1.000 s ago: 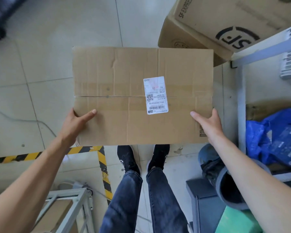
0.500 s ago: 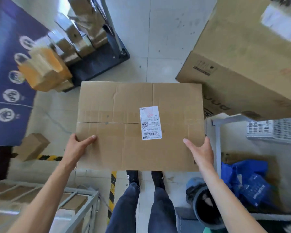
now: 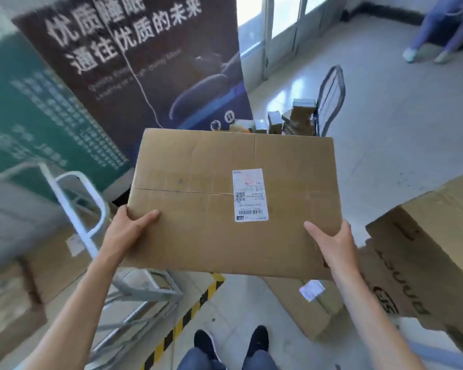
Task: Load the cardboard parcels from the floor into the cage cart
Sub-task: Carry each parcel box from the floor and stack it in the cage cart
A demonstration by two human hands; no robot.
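Note:
I hold a wide flat cardboard parcel (image 3: pixel 211 204) level in front of me, its top bearing a white shipping label (image 3: pixel 250 194). My left hand (image 3: pixel 130 231) grips its near left corner, thumb on top. My right hand (image 3: pixel 330 240) grips the near right edge, thumb on top. The cage cart (image 3: pixel 91 209), a grey metal tube frame, stands low at my left with brown boxes (image 3: pixel 14 297) inside it. Its far side is hidden by blur and the parcel.
Large cardboard boxes (image 3: pixel 433 249) are stacked at the right, another (image 3: pixel 310 305) lies on the floor below the parcel. Yellow-black floor tape (image 3: pixel 182 321) runs by my feet. A dark banner (image 3: pixel 134 62) stands ahead, beside a trolley of small parcels (image 3: pixel 300 121). A person's legs (image 3: pixel 439 30) are far right.
The parcel has risen from low over the floor to chest height, and my view has lifted and turned left toward the cage cart. Both hands kept their grip.

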